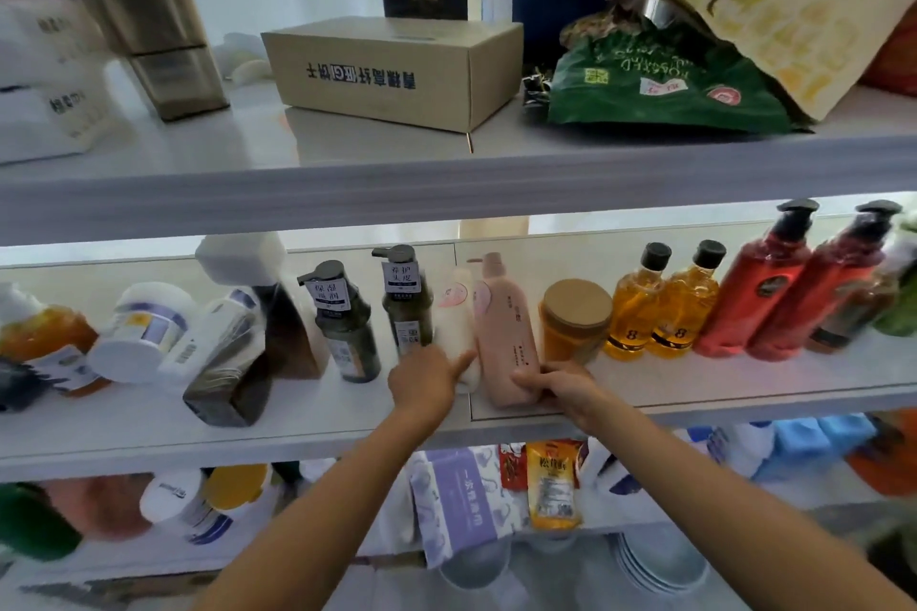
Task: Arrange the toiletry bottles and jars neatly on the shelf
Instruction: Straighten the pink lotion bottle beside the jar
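Pink plastic fills the right hand (556,387), whose fingers curl round the base of a pink bottle (503,337) at the front edge of the middle shelf (694,387). The left hand (422,385) grips a white bottle (454,318) just beside it, thumb across the front and fingers at the left side. Both bottles stand mid-row, between a dark green pump bottle (404,308) and a brown-lidded jar (575,318).

The step in hand looks like squaring this pair into line. It is best done low on the bases, as now, sliding rather than lifting, so the tall bottles do not tip into their neighbours. The pink one leans a little and wants setting upright, label forward, level with the jar.

Further left the row is rougher: a dark bottle (233,377) lies tilted against others, and a white jar (144,332) rests on its side. To the right, two amber bottles (637,308) and two red pump bottles (764,288) stand in tidy pairs.

The white bottle's base is hidden behind the left hand, and its label is too washed out to read. Items at both ends of the shelf are cut off or smeared by the wide lens. On the shelf above, a cardboard box (392,70) and a green bag (665,89) sit clear of the task.
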Action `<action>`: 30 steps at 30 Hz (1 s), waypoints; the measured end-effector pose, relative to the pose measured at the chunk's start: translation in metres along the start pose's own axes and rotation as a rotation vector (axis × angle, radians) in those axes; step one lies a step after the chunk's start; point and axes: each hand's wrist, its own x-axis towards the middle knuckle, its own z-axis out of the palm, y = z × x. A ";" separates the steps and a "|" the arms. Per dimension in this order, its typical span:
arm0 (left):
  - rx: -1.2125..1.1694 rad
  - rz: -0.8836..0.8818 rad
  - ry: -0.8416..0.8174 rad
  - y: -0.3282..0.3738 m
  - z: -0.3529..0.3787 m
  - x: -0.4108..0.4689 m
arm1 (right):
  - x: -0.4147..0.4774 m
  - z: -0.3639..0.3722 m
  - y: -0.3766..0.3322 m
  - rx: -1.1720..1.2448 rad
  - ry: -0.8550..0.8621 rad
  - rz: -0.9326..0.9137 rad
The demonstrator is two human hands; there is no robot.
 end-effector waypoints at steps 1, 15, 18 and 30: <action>0.141 0.099 0.126 0.001 0.002 -0.004 | -0.002 0.000 0.003 -0.026 0.001 -0.027; -0.582 0.069 -0.028 0.050 0.010 -0.008 | -0.012 0.005 0.017 0.056 0.090 -0.274; -0.696 0.099 -0.030 0.054 0.012 -0.014 | -0.008 0.008 0.017 0.016 0.150 -0.361; -0.537 0.134 0.132 0.065 0.021 -0.001 | 0.015 0.022 0.021 -0.005 0.503 -0.275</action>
